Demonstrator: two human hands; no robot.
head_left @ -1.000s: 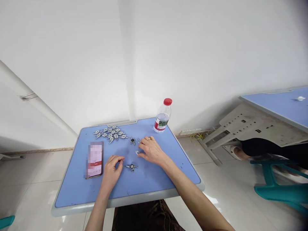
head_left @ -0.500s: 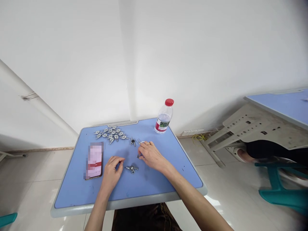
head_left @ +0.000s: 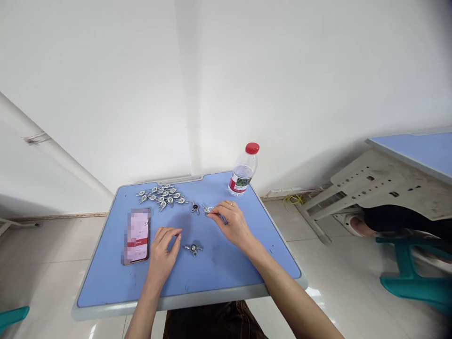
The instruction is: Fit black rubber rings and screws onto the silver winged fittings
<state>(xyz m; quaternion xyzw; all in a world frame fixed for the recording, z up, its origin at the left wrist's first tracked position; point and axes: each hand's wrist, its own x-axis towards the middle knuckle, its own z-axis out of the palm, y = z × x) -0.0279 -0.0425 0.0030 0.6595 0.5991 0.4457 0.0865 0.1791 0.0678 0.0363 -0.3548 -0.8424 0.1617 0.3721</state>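
A clear plastic water bottle (head_left: 243, 170) with a red cap stands upright at the far right corner of the blue desk (head_left: 219, 275); how much is in it cannot be told. Its label is red, white and green, the print too small to read. A smartphone (head_left: 137, 235) lies flat at the left with its screen lit but blurred.

The right hand (head_left: 231, 223) rests on the desk, fingertips pinched on a small silver metal fitting (head_left: 211, 210). The left hand (head_left: 163, 247) lies loosely curled and holds nothing, just beside a second metal fitting (head_left: 192, 248). A third fitting (head_left: 194, 206) lies farther back, and a heap of similar metal fittings (head_left: 162, 196) sits near the far left edge.

To the right stand another blue desk (head_left: 416, 153) and a teal chair (head_left: 413, 273).
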